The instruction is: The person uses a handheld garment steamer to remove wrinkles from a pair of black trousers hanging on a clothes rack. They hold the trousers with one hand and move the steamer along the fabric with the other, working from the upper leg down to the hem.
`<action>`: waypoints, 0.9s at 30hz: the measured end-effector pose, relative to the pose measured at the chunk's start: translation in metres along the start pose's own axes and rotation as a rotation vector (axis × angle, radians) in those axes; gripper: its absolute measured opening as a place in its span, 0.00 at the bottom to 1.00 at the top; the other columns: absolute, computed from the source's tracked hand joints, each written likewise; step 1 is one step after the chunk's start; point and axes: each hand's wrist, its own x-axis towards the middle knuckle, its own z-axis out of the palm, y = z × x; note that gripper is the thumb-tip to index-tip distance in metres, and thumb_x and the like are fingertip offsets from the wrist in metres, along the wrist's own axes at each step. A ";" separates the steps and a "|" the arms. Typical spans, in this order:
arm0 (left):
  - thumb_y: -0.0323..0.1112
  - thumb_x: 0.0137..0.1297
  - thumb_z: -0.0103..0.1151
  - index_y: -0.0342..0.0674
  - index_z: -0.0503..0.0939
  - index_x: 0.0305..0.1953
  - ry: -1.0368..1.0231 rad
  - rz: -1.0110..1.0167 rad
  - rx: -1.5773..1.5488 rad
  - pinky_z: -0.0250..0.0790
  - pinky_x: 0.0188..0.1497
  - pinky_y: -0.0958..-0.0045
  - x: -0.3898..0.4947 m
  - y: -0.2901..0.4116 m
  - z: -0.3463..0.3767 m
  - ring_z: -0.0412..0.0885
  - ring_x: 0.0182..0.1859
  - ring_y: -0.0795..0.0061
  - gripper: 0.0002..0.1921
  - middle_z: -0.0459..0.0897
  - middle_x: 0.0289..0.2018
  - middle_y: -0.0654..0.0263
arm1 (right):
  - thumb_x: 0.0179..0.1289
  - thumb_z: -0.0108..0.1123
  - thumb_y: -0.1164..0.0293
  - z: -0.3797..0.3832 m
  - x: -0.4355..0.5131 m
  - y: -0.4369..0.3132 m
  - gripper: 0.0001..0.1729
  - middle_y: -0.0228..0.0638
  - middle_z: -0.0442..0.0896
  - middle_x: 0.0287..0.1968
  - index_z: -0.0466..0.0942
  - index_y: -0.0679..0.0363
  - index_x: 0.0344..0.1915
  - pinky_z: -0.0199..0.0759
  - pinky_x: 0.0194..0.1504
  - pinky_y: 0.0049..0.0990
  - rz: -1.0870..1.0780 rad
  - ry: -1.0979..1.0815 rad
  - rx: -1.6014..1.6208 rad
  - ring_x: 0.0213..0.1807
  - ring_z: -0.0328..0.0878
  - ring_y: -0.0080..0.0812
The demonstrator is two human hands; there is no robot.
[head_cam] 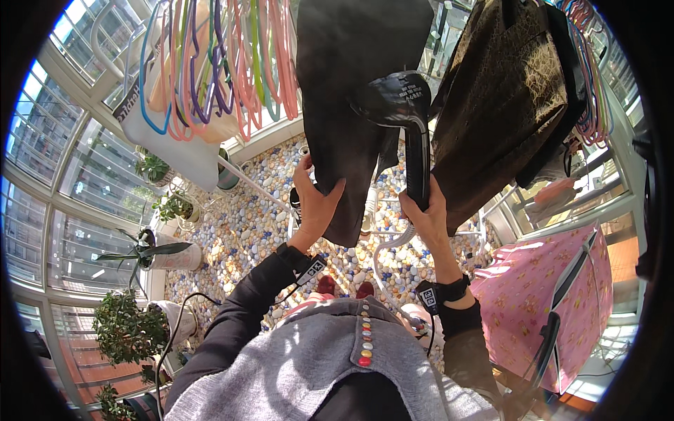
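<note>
My right hand point(429, 210) grips the handle of a black handheld garment steamer point(416, 142). The steamer's wide head, which bears writing, is against or very close to a dark hanging garment point(347, 116). A ribbed pale hose point(392, 243) runs down from the handle. At the garment's lower left edge is my left hand point(318, 205), its thumb over the cloth and its fingers along the edge, partly hidden. The garment's top end is beyond the view. A faint haze hangs over its upper part.
Many coloured hangers point(210, 68) hang at upper left, and a brown patterned garment point(495, 110) at right. Potted plants point(131, 326) line the windows. A pink patterned fabric cover point(542, 305) stands at lower right. White rack tubes point(258, 184) cross above the pebble-patterned floor point(237, 231).
</note>
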 end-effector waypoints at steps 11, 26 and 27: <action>0.27 0.62 0.63 0.34 0.73 0.49 -0.153 -0.145 -0.164 0.69 0.50 0.68 -0.010 -0.046 -0.005 0.79 0.44 0.67 0.16 0.81 0.38 0.60 | 0.55 0.69 0.64 0.009 -0.004 0.072 0.18 0.29 0.74 0.23 0.74 0.64 0.38 0.63 0.26 0.24 0.227 -0.091 -0.230 0.22 0.68 0.18; 0.26 0.65 0.59 0.34 0.76 0.42 -0.210 -0.160 -0.121 0.65 0.38 0.75 -0.011 -0.078 -0.012 0.75 0.35 0.79 0.06 0.80 0.32 0.67 | 0.55 0.68 0.58 0.021 0.025 0.085 0.26 0.46 0.82 0.29 0.75 0.68 0.44 0.72 0.37 0.35 0.201 -0.173 -0.397 0.31 0.80 0.37; 0.26 0.65 0.58 0.33 0.75 0.41 -0.208 -0.172 -0.126 0.66 0.39 0.75 -0.010 -0.077 -0.014 0.76 0.35 0.79 0.06 0.80 0.32 0.66 | 0.55 0.68 0.58 0.020 0.025 0.088 0.26 0.46 0.81 0.28 0.75 0.68 0.44 0.72 0.36 0.35 0.167 -0.161 -0.392 0.31 0.80 0.37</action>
